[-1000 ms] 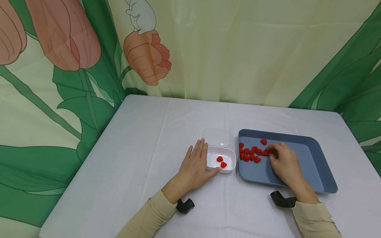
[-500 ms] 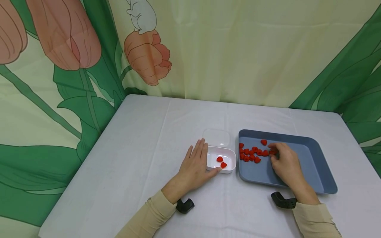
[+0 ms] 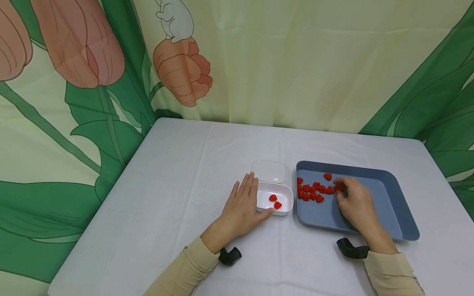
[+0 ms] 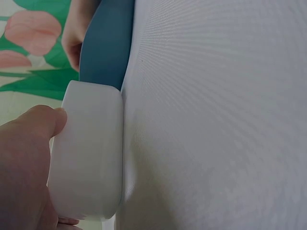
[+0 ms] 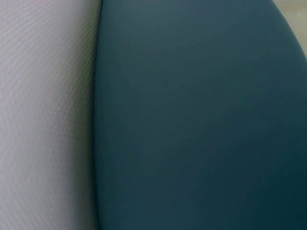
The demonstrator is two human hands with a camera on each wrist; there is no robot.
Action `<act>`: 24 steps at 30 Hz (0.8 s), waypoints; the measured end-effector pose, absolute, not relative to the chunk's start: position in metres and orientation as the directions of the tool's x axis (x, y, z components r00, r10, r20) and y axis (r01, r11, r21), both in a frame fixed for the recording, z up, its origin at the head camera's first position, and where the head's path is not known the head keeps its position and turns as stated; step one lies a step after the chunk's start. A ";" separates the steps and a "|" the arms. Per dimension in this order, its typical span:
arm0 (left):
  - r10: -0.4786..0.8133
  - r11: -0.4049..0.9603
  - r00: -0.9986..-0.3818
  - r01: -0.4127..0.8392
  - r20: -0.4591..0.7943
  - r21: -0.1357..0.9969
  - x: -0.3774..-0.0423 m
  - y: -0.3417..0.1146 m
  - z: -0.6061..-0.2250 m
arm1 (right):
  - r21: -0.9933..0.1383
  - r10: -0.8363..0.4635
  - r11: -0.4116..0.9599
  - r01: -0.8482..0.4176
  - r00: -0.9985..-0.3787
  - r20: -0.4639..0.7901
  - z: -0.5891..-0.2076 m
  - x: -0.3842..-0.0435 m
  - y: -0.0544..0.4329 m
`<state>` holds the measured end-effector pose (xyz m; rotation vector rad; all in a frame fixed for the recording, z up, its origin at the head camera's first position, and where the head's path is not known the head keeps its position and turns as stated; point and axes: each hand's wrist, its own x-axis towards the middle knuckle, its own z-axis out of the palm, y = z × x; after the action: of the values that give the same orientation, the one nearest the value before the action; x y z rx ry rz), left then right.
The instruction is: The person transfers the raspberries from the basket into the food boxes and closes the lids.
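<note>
A small white box (image 3: 263,205) stands on the table with two red raspberries (image 3: 273,197) in it. Its clear lid (image 3: 268,171) lies spread out behind it. Along the box's left side rests my left hand (image 3: 242,209), fingers straight and thumb at the near rim; in the left wrist view the thumb (image 4: 57,120) touches the white wall. My right hand (image 3: 355,203) is over the blue-grey tray (image 3: 385,205), thumb and forefinger pinching a raspberry (image 3: 338,188). Several more raspberries (image 3: 312,195) lie in the tray's left part. Only the tray's outer wall (image 5: 192,120) shows in the right wrist view.
The tray's left edge stands close beside the box. A white cloth (image 3: 177,172) covers the table, and a printed curtain (image 3: 296,61) hangs behind its far edge. Each wrist carries a black camera mount (image 3: 230,256).
The right hand has drawn a raspberry slightly right, away from the cluster, then stayed nearly still. The left hand and the box have kept their places.
</note>
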<state>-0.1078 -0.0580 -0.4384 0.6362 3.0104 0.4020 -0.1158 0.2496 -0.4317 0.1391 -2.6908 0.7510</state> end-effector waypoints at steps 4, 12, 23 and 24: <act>0.403 0.882 -0.915 0.393 0.016 0.262 -0.108 -0.058 -0.438 | -0.488 0.001 0.852 -0.190 -0.932 0.364 -0.430 -0.116 0.249; 0.400 0.881 -0.916 0.389 0.014 0.270 -0.108 -0.058 -0.438 | -0.481 -0.005 0.851 -0.211 -0.919 0.394 -0.426 -0.114 0.246; 0.397 0.883 -0.918 0.385 0.008 0.267 -0.108 -0.058 -0.439 | -0.507 -0.022 0.832 -0.226 -0.926 0.376 -0.414 -0.110 0.237; 0.398 0.883 -0.917 0.386 0.009 0.267 -0.108 -0.058 -0.439 | -0.509 -0.025 0.829 -0.230 -0.926 0.378 -0.414 -0.109 0.236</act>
<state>-0.1078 -0.0579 -0.4392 0.6253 3.0036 0.4106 -0.1094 0.2358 -0.4138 0.1922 -2.6531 0.8025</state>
